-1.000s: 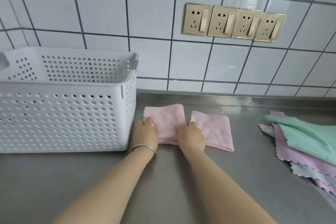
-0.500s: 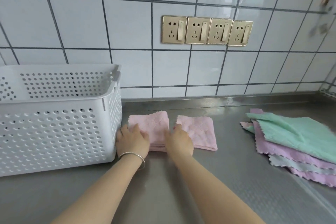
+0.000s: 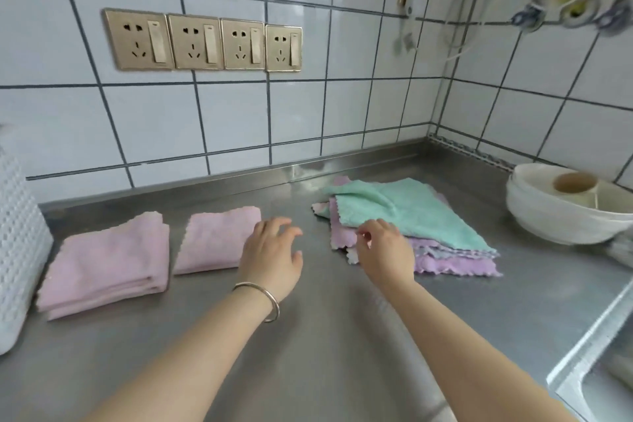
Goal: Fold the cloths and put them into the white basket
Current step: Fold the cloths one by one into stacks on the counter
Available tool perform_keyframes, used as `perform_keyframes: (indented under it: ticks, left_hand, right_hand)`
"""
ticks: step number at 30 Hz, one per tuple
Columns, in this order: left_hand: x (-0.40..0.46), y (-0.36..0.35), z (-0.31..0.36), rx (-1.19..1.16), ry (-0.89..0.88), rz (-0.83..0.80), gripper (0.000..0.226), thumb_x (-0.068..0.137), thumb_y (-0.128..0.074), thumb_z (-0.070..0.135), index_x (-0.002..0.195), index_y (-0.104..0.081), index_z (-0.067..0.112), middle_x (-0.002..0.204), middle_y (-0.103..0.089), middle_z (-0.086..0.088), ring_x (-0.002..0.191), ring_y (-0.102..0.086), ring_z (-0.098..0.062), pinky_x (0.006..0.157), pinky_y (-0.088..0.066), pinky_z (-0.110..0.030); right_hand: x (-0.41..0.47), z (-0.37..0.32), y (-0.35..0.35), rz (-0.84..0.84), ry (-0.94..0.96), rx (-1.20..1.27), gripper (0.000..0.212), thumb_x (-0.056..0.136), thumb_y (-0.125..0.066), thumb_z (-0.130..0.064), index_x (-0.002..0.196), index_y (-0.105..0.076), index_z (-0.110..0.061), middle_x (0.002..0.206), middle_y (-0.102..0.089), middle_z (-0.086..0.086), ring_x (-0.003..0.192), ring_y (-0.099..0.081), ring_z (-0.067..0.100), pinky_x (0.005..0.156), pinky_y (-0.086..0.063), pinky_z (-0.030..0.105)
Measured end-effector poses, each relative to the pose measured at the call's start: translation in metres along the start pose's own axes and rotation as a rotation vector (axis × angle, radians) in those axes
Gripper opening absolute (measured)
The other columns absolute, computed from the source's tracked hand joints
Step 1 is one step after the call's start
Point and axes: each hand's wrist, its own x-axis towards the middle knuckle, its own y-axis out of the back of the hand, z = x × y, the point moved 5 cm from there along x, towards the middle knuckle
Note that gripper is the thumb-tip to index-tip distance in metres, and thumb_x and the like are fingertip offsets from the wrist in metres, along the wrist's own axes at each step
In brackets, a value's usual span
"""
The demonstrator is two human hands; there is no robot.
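1. Two hands are being held over the tabletop (image 3: 325, 336): the right hand (image 3: 385, 252) is being rested on the near-left corner of the unfolded stack (image 3: 445, 250), fingers (image 3: 364, 233) curled, apparently pinching an edge.
2. The left hand (image 3: 270, 255) is being held open and empty, just left of it.
3. The green cloth (image 3: 411, 209) is lying on top, running away rightward.
4. The folded pink cloths (image 3: 109, 260) and white basket (image 3: 17, 233) are sitting far left.

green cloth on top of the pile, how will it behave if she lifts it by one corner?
Probably floppy: the green cloth already has a soft fold along its near edge, so it should drape. Likely light, as thin as the layers under it. It may drag the purple cloth beneath, since fuzzy faces tend to cling. The right hand is at the pile's edge, fingers curled.
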Motion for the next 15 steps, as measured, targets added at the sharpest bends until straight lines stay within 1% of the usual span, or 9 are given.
perform_keyframes:
  ticks: [1, 3, 5, 7, 9, 11, 13, 14, 15]
  left_hand:
    - [0.006, -0.013, 0.009, -0.003, -0.012, -0.038, 0.035, 0.085, -0.056, 0.022, 0.12, -0.058, 0.02, 0.133, -0.049, 0.001, 0.124, -0.042, -0.023, 0.101, -0.037, -0.033]
    - [0.02, -0.038, 0.029, 0.0, -0.005, -0.11, 0.036, 0.088, -0.051, 0.026, 0.123, -0.054, 0.022, 0.132, -0.048, 0.004, 0.125, -0.04, -0.019, 0.102, -0.036, -0.03]
    - [0.031, -0.056, 0.041, -0.021, 0.037, -0.16, 0.035, 0.089, -0.05, 0.028, 0.123, -0.054, 0.022, 0.13, -0.05, 0.002, 0.123, -0.041, -0.021, 0.101, -0.038, -0.032]
    - [0.04, -0.072, 0.049, -0.036, 0.059, -0.191, 0.034, 0.089, -0.049, 0.029, 0.122, -0.053, 0.023, 0.128, -0.051, 0.001, 0.121, -0.043, -0.022, 0.098, -0.041, -0.034]
    - [0.05, -0.082, 0.055, -0.042, 0.049, -0.204, 0.033, 0.089, -0.049, 0.028, 0.122, -0.053, 0.024, 0.127, -0.052, 0.001, 0.119, -0.046, -0.022, 0.096, -0.042, -0.034]
    - [0.06, -0.087, 0.061, -0.082, 0.024, -0.184, 0.033, 0.088, -0.049, 0.024, 0.12, -0.056, 0.025, 0.126, -0.054, 0.002, 0.115, -0.051, -0.022, 0.094, -0.043, -0.033]
    - [0.068, -0.089, 0.07, -0.112, -0.031, -0.158, 0.035, 0.089, -0.049, 0.021, 0.123, -0.055, 0.025, 0.127, -0.054, 0.004, 0.113, -0.053, -0.021, 0.091, -0.044, -0.032]
    - [0.071, -0.09, 0.074, -0.115, -0.067, -0.141, 0.039, 0.089, -0.049, 0.021, 0.127, -0.052, 0.026, 0.129, -0.05, 0.005, 0.115, -0.052, -0.019, 0.091, -0.044, -0.031]
    - [0.072, -0.091, 0.078, -0.106, -0.099, -0.122, 0.044, 0.088, -0.051, 0.021, 0.132, -0.047, 0.027, 0.133, -0.045, 0.007, 0.118, -0.049, -0.017, 0.091, -0.043, -0.031]
  right_hand:
    - [0.007, 0.015, 0.003, 0.018, -0.008, -0.017, 0.02, 0.087, -0.05, -0.016, 0.1, -0.065, -0.015, 0.102, -0.064, 0.003, 0.098, -0.054, 0.024, 0.068, -0.044, 0.033]
    - [0.019, 0.041, 0.007, 0.048, -0.002, -0.053, 0.026, 0.086, -0.053, -0.015, 0.109, -0.065, -0.014, 0.108, -0.063, 0.006, 0.104, -0.051, 0.026, 0.077, -0.043, 0.035]
    - [0.03, 0.056, 0.003, 0.02, 0.026, -0.135, 0.035, 0.085, -0.056, -0.02, 0.119, -0.06, -0.017, 0.117, -0.058, 0.005, 0.109, -0.047, 0.027, 0.086, -0.039, 0.034]
    - [0.041, 0.067, -0.004, -0.025, 0.026, -0.201, 0.039, 0.084, -0.057, -0.025, 0.123, -0.059, -0.021, 0.12, -0.054, 0.003, 0.112, -0.044, 0.026, 0.089, -0.035, 0.034]
    - [0.052, 0.072, -0.009, 0.002, 0.044, -0.182, 0.03, 0.081, -0.062, -0.023, 0.111, -0.068, -0.02, 0.111, -0.059, 0.004, 0.106, -0.047, 0.029, 0.084, -0.036, 0.036]
    - [0.064, 0.073, -0.011, 0.072, 0.08, -0.165, 0.018, 0.079, -0.064, -0.019, 0.092, -0.074, -0.014, 0.094, -0.065, 0.006, 0.095, -0.054, 0.032, 0.076, -0.036, 0.037]
    - [0.076, 0.072, -0.01, 0.06, 0.084, -0.163, 0.018, 0.087, -0.057, -0.022, 0.089, -0.071, -0.01, 0.09, -0.067, 0.007, 0.092, -0.055, 0.032, 0.072, -0.03, 0.036]
    - [0.08, 0.071, -0.007, 0.03, 0.08, -0.159, 0.022, 0.092, -0.051, -0.024, 0.09, -0.067, -0.01, 0.09, -0.066, 0.007, 0.092, -0.055, 0.031, 0.072, -0.027, 0.035]
    - [0.084, 0.071, -0.002, 0.008, 0.073, -0.127, 0.026, 0.095, -0.045, -0.026, 0.085, -0.062, -0.011, 0.087, -0.064, 0.007, 0.089, -0.054, 0.03, 0.071, -0.025, 0.034]
